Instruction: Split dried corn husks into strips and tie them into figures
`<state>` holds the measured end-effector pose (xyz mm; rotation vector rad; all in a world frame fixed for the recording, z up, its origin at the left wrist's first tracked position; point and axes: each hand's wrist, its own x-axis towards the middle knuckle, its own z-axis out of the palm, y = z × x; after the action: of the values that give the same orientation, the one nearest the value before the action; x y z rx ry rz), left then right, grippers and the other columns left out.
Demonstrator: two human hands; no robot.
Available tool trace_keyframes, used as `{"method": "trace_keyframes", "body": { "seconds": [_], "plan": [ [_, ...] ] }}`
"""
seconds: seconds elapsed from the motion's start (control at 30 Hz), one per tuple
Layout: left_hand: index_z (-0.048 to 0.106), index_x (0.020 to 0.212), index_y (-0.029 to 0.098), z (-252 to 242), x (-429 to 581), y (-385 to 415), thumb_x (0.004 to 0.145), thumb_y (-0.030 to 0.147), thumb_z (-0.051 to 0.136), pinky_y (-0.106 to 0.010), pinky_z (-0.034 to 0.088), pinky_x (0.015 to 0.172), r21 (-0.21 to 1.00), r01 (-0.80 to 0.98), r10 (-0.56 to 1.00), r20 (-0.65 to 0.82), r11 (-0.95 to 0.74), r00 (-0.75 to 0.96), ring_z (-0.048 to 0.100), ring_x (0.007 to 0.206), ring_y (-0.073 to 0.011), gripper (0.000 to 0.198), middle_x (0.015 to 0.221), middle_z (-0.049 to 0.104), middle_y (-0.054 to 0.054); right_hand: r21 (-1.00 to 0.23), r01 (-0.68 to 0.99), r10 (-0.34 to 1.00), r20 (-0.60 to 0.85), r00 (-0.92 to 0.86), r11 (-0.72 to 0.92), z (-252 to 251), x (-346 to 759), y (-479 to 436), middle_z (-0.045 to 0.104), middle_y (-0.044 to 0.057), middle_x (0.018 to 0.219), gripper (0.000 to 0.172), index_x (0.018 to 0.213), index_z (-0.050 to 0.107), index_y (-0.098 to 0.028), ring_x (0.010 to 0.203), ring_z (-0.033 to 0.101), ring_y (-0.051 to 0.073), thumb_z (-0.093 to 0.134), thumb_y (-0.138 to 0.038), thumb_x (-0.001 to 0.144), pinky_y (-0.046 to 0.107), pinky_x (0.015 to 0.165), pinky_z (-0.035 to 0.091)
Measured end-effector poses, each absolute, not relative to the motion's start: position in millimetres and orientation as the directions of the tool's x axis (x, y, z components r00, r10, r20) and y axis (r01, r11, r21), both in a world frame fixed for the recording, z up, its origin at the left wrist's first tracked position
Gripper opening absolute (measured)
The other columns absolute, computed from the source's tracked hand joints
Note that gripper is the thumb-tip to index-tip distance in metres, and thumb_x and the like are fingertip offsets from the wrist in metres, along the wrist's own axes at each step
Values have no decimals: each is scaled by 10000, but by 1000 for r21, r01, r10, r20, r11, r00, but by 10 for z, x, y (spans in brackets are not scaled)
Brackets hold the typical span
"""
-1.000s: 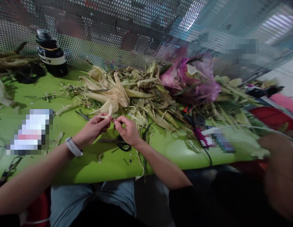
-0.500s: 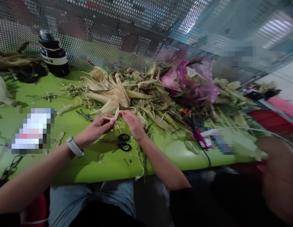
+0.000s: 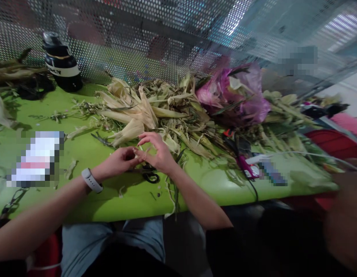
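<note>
My left hand [image 3: 122,161], with a pale watch band [image 3: 92,180] at its wrist, is closed with its fingertips together. In the pinch is a thin, pale corn husk strip [image 3: 140,148], mostly covered by the fingers. My right hand [image 3: 160,154] meets it from the right, thumb and a finger closed on the same strip while the upper fingers curve over it. Black-handled scissors [image 3: 151,177] lie on the green table right under my hands, their blades largely hidden. Just beyond my fingers rests a bundle of dry corn husks [image 3: 129,132].
A heap of husks and leaves [image 3: 192,136] runs along the back, with a pink plastic bag [image 3: 239,96] on it. A dark bottle [image 3: 63,67] stands back left. A blurred phone [image 3: 37,157] lies left; a cable [image 3: 255,190] hangs over the front edge. A person sits at right.
My right hand has come down and left, its thumb now at the left fingertips. The strip, upright before, is now lower and mostly hidden. More of the scissors is covered.
</note>
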<state>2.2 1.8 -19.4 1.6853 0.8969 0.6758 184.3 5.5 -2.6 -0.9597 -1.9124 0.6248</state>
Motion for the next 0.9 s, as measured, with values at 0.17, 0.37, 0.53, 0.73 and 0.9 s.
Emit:
{"method": "trace_keyframes", "body": {
  "seconds": [0.17, 0.37, 0.53, 0.73, 0.9],
  "plan": [
    [538, 833, 151, -168, 17, 19, 793, 386, 620, -219, 379, 528, 945, 269, 824, -1, -184, 567, 437, 571, -92, 252, 648, 474, 38, -633, 493, 802, 467, -373, 597, -50, 1827, 51, 656, 92, 1018, 211, 774, 598, -200, 1094, 568, 242, 680, -392, 808, 434, 990, 414],
    [583, 871, 129, -123, 5, 18, 818, 406, 606, -225, 394, 544, 933, 289, 795, -7, -212, 606, 438, 577, -93, 283, 672, 522, 16, -675, 416, 782, 422, -460, 609, -45, 1853, 68, 687, 66, 978, 154, 732, 614, -203, 1124, 566, 227, 658, -305, 838, 423, 1002, 421],
    [635, 837, 127, -163, -19, 40, 856, 424, 588, -218, 399, 545, 959, 236, 714, -54, -159, 698, 462, 570, -92, 302, 661, 560, 4, -770, 307, 808, 424, -410, 560, -68, 1810, 44, 678, 57, 983, 154, 724, 609, -200, 1095, 586, 204, 654, -282, 846, 403, 981, 444],
    [671, 836, 145, -166, -3, 10, 803, 412, 680, -222, 460, 595, 993, 109, 741, -110, 50, 663, 546, 606, -103, 269, 700, 633, -5, -769, 321, 826, 454, -335, 553, -65, 1774, 39, 647, 53, 921, 171, 742, 599, -204, 1010, 603, 193, 635, -324, 857, 376, 932, 465],
    [673, 840, 168, -163, 41, 36, 740, 416, 763, -231, 510, 678, 931, -235, 895, -165, 280, 414, 655, 687, -117, 282, 751, 681, -4, -742, 377, 798, 602, 13, 554, 48, 1858, 4, 612, 42, 885, 153, 814, 590, -204, 922, 581, 178, 601, -346, 872, 344, 869, 465]
  ]
}}
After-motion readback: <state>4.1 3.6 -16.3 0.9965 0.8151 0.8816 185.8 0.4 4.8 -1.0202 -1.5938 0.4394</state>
